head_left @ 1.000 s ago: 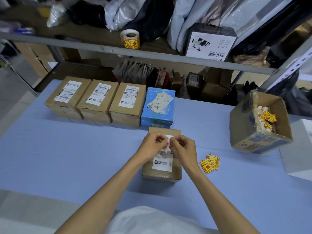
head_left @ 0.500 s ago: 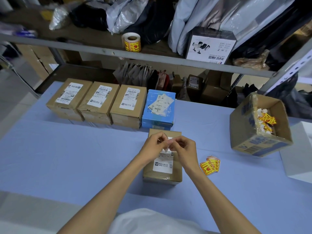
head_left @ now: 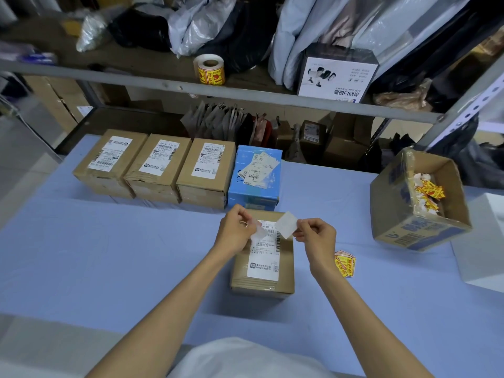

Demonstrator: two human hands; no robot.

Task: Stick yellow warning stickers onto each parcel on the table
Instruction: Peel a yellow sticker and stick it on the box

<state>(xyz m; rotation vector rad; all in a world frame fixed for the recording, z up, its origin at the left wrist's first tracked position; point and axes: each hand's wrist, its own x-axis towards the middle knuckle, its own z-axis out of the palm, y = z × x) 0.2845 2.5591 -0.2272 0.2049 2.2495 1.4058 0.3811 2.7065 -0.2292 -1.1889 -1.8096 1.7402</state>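
Note:
A brown parcel (head_left: 287, 264) with a white shipping label lies in front of me on the blue table (head_left: 109, 255). Above its far end, my left hand (head_left: 234, 230) pinches a pale translucent piece (head_left: 257, 231). My right hand (head_left: 316, 233) pinches a white square piece (head_left: 286, 224). The two pieces are apart; which one is the sticker I cannot tell. A small stack of yellow warning stickers (head_left: 345, 263) lies on the table right of the parcel. At the back stand three brown parcels (head_left: 158, 162) and a blue parcel (head_left: 256, 184) in a row.
A tilted cardboard box (head_left: 395, 214) with yellow and white sticker scraps stands at the right, a white box (head_left: 480, 241) beside it. On the shelf above the table sit a roll of yellow stickers (head_left: 209, 69), bags and a white carton (head_left: 338, 75).
My hands were together over the parcel, working on one small white piece. Now they have moved apart and each holds a separate piece.

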